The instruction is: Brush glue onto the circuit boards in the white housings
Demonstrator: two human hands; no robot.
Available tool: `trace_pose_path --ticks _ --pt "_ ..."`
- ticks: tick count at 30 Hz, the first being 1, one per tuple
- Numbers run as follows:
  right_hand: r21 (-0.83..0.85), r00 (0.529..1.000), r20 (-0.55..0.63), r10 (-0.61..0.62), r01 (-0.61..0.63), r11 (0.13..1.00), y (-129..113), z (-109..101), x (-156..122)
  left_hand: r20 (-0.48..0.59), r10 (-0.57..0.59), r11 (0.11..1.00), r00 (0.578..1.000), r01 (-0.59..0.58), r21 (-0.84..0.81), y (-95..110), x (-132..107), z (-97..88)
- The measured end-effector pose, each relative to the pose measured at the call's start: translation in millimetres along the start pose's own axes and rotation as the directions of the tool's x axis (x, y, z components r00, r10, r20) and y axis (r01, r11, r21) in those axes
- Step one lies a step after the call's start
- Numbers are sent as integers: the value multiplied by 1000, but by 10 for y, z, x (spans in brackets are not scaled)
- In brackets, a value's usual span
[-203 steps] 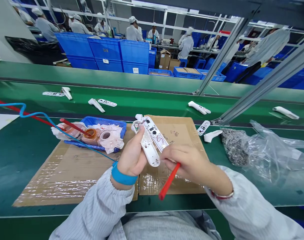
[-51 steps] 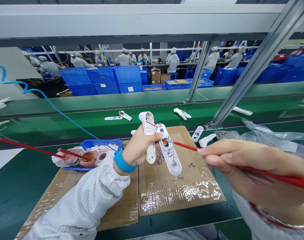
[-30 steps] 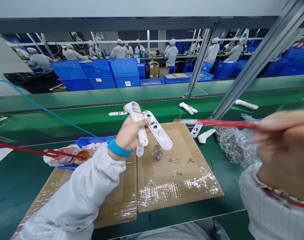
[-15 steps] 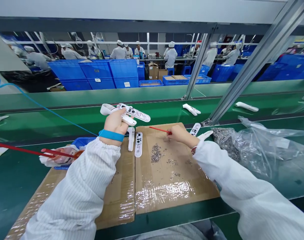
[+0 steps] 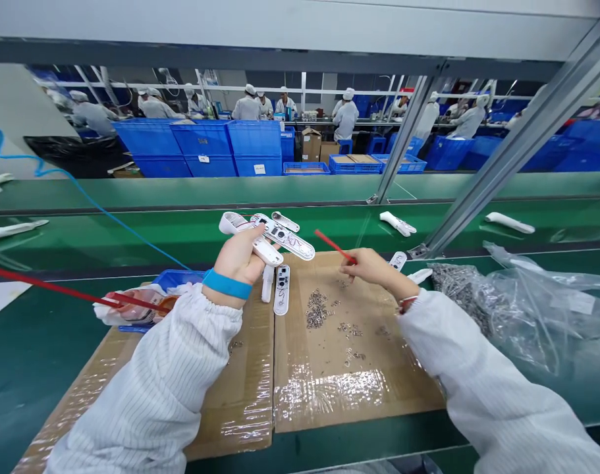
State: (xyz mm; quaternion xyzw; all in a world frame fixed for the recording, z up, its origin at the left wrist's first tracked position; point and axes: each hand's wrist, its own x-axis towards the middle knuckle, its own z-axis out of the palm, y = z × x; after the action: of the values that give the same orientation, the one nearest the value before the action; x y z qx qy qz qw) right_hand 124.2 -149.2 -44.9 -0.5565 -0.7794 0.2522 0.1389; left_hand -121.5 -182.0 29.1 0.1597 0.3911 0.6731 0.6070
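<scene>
My left hand [image 5: 238, 255] is closed on an opened white handheld device [image 5: 260, 236], its two shell halves and circuit board joined by thin wires, held up over the near edge of the conveyor belt [image 5: 181, 230]. My right hand [image 5: 371, 264] pinches a thin red brush [image 5: 333, 245] that points up and left, just above the far part of the taped cardboard mat [image 5: 329, 368]. Another white shell and its board [image 5: 280, 289] lie on the mat below my left hand. Small metal parts [image 5: 318, 309] are scattered on the mat.
A blue tray [image 5: 174, 280] with tape rolls and cloth sits at the left, with red sticks [image 5: 57, 289] across it. A clear bag of metal parts [image 5: 482, 296] lies at the right. More white devices [image 5: 398, 224] ride the belt. A slanted metal frame post [image 5: 502, 158] rises at the right. People work far behind.
My left hand has carried the opened device away from me toward the belt. My right hand swung out from near the camera to the far mat edge, then lifted the brush tip.
</scene>
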Motion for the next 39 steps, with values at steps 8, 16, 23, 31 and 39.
trace_pose_path --ticks 8,16,23,31,39 --pt "389 985 -135 -112 157 908 -455 -481 -472 210 43 999 977 -42 -12 -523 -60 44" --pt "299 999 -21 -35 40 953 -710 -262 -512 248 202 977 947 -179 -112 -876 -189 226" --pt "393 996 -66 -63 84 916 -696 -224 -417 190 350 936 917 -348 -48 -916 -297 268" --pt "230 977 -213 19 31 973 -931 -203 -462 136 465 885 875 -465 -36 -978 -332 235" --pt "31 944 -329 -20 32 999 -1118 -80 -491 30 500 866 866 -499 -24 -1013 -288 224"
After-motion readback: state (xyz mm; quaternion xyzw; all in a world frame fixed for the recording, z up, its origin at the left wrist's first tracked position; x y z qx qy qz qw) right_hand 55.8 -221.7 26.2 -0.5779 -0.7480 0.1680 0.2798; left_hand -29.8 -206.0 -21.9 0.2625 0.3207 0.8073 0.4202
